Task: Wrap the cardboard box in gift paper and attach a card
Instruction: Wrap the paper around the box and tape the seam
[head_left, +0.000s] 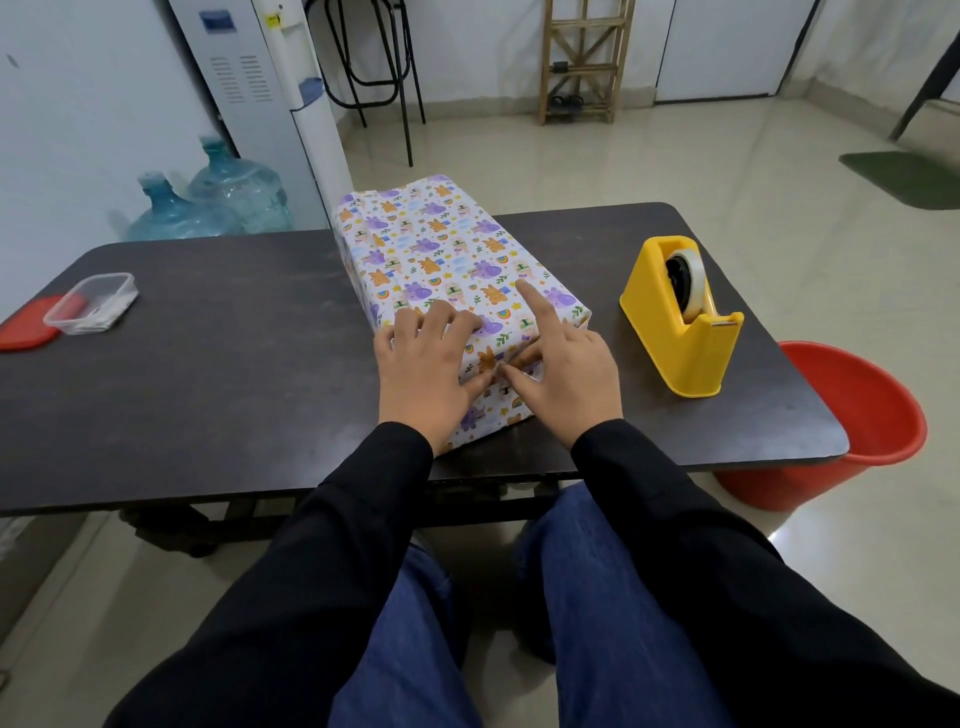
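Note:
The box (441, 249) lies on the dark table (208, 364), covered in white gift paper printed with purple and orange animals. Its near end faces me. My left hand (423, 369) rests on the near top edge, fingers spread over the paper, thumb pressing the folded flap on the near end. My right hand (561, 369) presses the same flap beside it, its index finger stretched out flat along the top of the box. No card is in view.
A yellow tape dispenser (683, 322) stands on the table to the right of the box. At the left edge sit a clear plastic container (93, 304) and its red lid (26, 330). A red bucket (852, 426) stands on the floor by the table's right corner.

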